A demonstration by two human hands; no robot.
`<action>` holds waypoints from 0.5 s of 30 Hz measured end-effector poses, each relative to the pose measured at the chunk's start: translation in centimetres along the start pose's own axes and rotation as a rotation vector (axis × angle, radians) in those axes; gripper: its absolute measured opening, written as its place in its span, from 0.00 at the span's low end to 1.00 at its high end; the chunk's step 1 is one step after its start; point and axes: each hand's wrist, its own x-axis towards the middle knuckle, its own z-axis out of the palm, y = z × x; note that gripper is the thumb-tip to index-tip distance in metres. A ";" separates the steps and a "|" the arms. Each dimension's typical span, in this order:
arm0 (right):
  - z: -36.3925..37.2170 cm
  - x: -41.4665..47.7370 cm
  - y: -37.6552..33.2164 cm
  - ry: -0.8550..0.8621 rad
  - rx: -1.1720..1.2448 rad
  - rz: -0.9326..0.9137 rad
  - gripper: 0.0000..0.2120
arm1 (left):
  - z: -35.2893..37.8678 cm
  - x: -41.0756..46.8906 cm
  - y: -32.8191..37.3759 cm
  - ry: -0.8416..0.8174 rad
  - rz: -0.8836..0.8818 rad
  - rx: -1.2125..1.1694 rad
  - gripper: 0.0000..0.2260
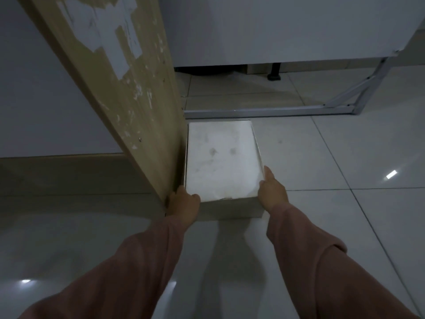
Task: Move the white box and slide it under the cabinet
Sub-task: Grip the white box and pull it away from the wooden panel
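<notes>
Gripping the flat white cardboard box (222, 162) at its two near corners, the left hand (184, 201) and right hand (272, 192) each hold a closed grip on it. It lies on the pale tiled floor (333, 157), its left edge just beside the worn tan wooden panel (128, 93) and its far edge close to the grey metal floor rail (264, 111). Pushed straight ahead, it would likely jam on that rail; the left fingers could get pinched against the panel. The gap under the white cabinet (276, 28) looks low.
</notes>
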 end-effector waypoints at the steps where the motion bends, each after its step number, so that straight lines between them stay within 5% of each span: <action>1: 0.0 -0.1 0.1 -0.001 -0.007 0.003 0.28 | 0.0 -0.2 0.0 -0.018 -0.003 -0.029 0.17; 15: 1.6 -8.1 1.9 0.001 -0.047 0.065 0.27 | -2.7 -6.6 -3.9 -0.130 0.008 -0.090 0.10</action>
